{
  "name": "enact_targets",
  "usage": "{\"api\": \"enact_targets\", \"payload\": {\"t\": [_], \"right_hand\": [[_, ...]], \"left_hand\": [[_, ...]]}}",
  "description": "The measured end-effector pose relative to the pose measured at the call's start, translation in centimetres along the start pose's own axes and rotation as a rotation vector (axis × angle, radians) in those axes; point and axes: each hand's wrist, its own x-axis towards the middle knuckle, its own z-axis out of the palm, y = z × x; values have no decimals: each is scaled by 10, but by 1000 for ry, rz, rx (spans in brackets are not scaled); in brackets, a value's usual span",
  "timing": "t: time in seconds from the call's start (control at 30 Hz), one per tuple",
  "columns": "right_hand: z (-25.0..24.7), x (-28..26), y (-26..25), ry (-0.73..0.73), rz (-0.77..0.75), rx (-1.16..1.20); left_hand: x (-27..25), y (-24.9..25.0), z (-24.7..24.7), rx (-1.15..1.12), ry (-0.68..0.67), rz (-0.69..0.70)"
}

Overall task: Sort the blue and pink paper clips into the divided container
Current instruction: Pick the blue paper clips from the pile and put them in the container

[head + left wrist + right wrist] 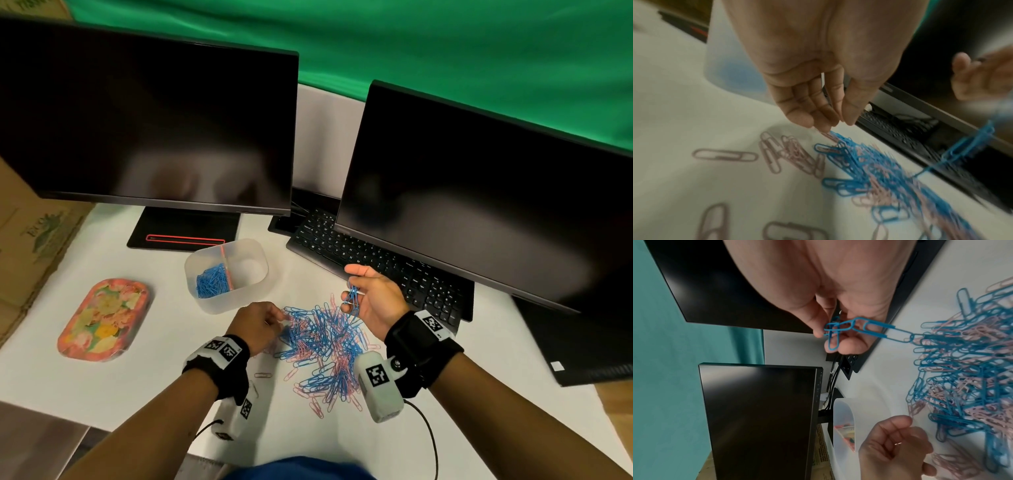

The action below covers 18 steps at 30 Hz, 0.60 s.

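A tangled pile of blue and pink paper clips (322, 342) lies on the white table in front of me. Behind it to the left stands the translucent divided container (255, 260). Its left compartment holds blue clips (212, 281), and its right one looks bare. My right hand (349, 291) is raised over the pile's far right and pinches a chain of linked blue clips (857, 327). The chain's lower end trails into the pile. My left hand (270, 320) is at the pile's left edge, thumb and fingertips (824, 125) drawn together on a pink clip (828, 134).
Two dark monitors (147, 120) (479, 192) stand at the back, with a black keyboard (376, 267) under the right one, just behind my right hand. A floral tin (102, 318) lies at the left, and cardboard boxes (30, 233) beyond it. Loose pink clips (263, 375) are scattered nearby.
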Motion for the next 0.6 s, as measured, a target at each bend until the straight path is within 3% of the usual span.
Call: {"api": "enact_targets", "payload": {"t": [0.17,0.3,0.6], "right_hand": [[0,-1,1,26,20,-22],[2,-4,1,25,18,-60],[23,-9,-15,-59,-21,-61]], "left_hand": [[2,0,24,406,-80,48],[5,-7,30,631,-72,129],[-2,-16,5,619,-66,197]]}}
